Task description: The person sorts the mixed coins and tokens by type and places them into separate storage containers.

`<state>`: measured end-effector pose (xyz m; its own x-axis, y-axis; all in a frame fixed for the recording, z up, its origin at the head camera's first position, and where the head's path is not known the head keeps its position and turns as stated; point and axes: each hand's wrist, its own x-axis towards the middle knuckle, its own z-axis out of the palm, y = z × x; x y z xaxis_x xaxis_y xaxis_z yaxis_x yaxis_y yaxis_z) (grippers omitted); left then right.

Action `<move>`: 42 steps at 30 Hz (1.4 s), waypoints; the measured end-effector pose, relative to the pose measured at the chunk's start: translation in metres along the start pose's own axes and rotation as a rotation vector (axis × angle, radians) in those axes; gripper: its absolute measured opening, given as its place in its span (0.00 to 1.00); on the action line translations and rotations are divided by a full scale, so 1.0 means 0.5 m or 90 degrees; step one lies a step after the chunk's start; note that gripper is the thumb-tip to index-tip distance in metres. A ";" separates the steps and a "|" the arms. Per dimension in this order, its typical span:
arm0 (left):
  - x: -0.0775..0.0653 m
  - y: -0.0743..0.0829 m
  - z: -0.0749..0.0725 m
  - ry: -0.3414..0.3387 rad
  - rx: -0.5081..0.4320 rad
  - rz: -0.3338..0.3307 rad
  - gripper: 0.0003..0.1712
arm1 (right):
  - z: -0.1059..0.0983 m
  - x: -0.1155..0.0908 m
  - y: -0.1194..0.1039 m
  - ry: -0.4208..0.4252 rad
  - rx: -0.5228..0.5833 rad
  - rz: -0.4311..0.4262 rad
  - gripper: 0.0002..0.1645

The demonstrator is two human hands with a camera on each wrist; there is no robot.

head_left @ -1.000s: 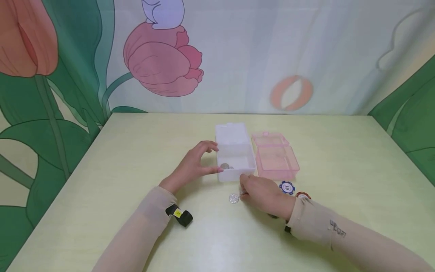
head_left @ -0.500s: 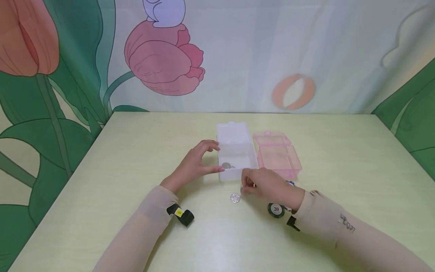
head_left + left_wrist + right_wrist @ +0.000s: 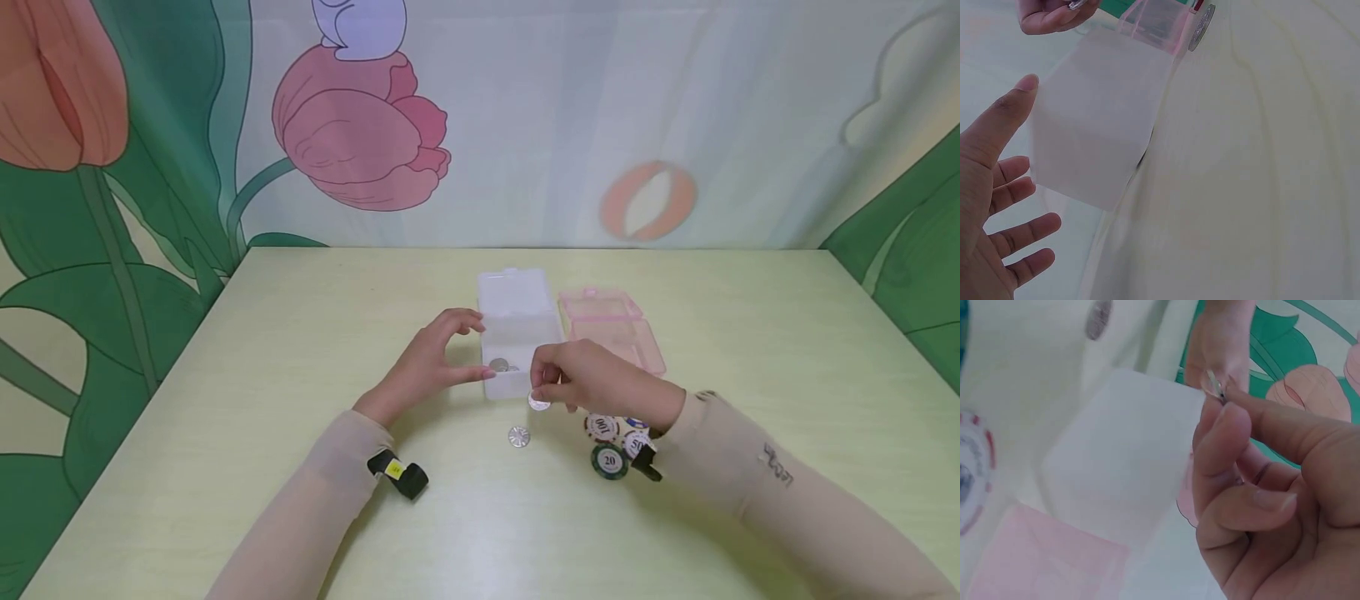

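In the head view a white plastic box stands with its lid laid back, a couple of silver coins at the front left inside. My left hand rests at the box's left side, thumb at the front corner and fingertips at the rim; its fingers look relaxed in the left wrist view. Just in front of the box, my right hand pinches a silver coin between thumb and fingers. The right wrist view shows this coin nearly edge-on. Another silver coin lies on the table before the box.
A see-through pink box, lid folded back, stands right of the white one, partly hidden by the right hand. Several poker chips, among them a green one and a whitish one, lie below the right wrist. A printed curtain hangs behind the table.
My right hand has lifted a coin off the table and moved it up toward the white box's front. More poker chips show beneath the wrist. The left hand stays at the box.
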<state>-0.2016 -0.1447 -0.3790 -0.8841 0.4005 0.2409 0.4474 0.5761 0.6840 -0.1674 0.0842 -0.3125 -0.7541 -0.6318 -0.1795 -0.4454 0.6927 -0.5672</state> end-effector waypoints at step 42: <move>0.000 0.001 0.001 0.003 0.006 0.004 0.32 | -0.021 0.124 0.020 0.087 -0.061 0.112 0.08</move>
<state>-0.2011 -0.1439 -0.3791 -0.8816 0.4014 0.2482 0.4543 0.5797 0.6764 -0.2236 0.0555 -0.3207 -0.8794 -0.4499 -0.1556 -0.3396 0.8220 -0.4572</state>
